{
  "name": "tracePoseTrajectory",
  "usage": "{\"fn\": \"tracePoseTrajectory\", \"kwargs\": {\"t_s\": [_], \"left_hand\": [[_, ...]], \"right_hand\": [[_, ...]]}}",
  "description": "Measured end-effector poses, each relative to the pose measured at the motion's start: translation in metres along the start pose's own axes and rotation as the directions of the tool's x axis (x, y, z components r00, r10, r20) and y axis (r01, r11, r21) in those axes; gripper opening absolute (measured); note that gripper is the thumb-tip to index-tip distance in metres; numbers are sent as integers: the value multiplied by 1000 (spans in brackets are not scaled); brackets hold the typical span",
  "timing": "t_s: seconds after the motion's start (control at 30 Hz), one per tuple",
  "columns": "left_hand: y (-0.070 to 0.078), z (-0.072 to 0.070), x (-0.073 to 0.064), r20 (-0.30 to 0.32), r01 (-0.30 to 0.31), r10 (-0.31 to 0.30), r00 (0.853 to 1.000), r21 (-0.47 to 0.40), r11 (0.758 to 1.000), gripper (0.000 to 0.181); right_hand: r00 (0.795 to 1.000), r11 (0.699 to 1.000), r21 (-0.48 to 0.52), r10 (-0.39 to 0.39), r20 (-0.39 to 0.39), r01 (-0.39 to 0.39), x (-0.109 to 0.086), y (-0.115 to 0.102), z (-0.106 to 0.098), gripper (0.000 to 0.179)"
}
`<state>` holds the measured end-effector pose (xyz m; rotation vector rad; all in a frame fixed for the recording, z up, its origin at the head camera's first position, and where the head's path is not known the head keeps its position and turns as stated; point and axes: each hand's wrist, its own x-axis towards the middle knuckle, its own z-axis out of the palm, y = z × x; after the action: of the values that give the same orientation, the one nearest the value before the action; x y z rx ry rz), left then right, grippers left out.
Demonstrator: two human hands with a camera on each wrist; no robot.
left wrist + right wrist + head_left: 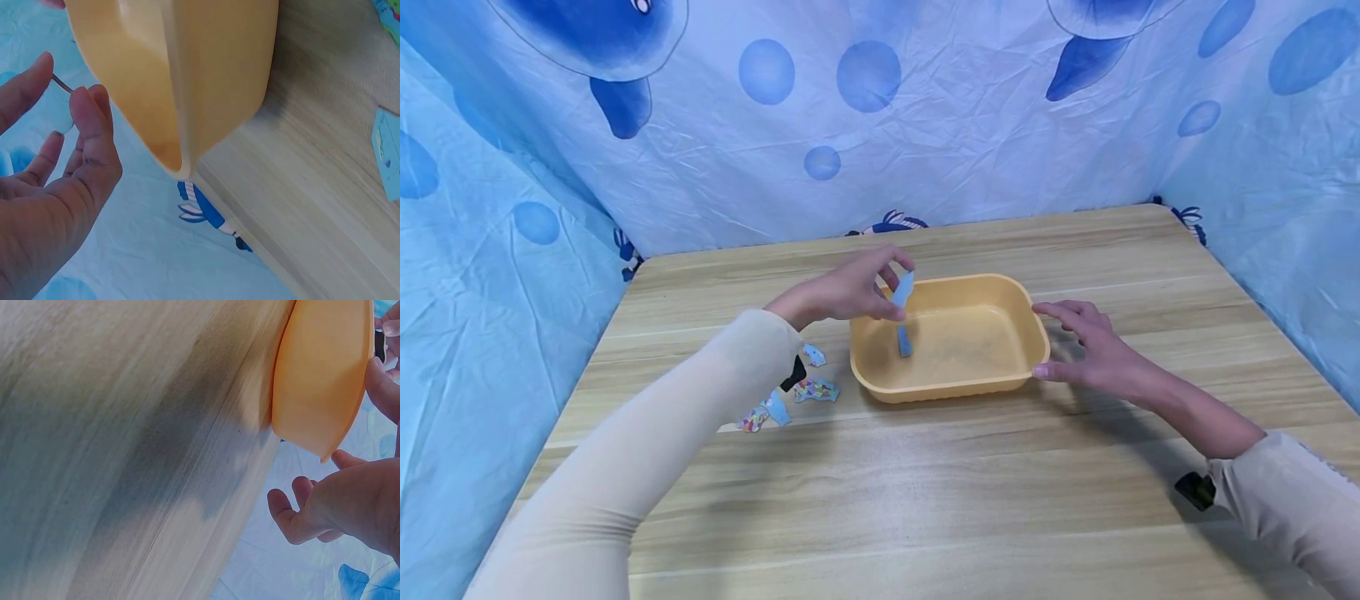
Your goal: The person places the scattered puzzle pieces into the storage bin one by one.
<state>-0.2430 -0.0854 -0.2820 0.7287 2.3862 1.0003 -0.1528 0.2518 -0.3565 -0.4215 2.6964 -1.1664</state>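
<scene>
Cloth (700, 179) printed with blue sea creatures and round spots hangs behind and beside a wooden table (910, 483), seemingly as a plain screen around the work area. Upright on that table sits a yellow tub (955, 388), set between the two hands, probably so that both can reach it.

At its right end, the right hand (1090, 350) has thumb and forefinger spread well apart, their tips at the rim; the likely reason is to steady the tub. The other fingers bend loosely and grasp nothing.

Above the left end, the left hand (853, 287) has thumb and finger clamped on a light blue scrap (903, 289), pinched by its edges, presumably because it is so thin and flat. The scrap is up in the air over the tub, not resting on its floor.

Several loose pieces (817, 389), blue and multicoloured, lie on the table just left of the tub, handy for the left arm; whether the nearest ones overlap, I cannot tell. One small blue strip (904, 342) lies inside the tub, toward its left end.
</scene>
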Motion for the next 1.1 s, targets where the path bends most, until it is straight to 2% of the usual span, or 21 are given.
{"fn": "tracePoseTrajectory", "kwargs": {"t_s": [0.2,0.37,0.7,1.1], "left_hand": [[4,7,2,24,13,-13,1000,11,1000,61],[8,10,6,18,57,-58,998,57,997,62],[14,16,14,36,126,-129,991,67,990,62],[20,23,24,80,230,-235,969,77,970,64]], "right_hand": [[1000,1000,-3,2,-2,-2,0,-1,-1,87],[1000,1000,-1,-1,0,1,0,-1,-1,88],[1000,1000,0,14,1,-14,1,-2,-1,88],[1000,1000,-11,14,-2,-14,2,0,-1,89]]}}
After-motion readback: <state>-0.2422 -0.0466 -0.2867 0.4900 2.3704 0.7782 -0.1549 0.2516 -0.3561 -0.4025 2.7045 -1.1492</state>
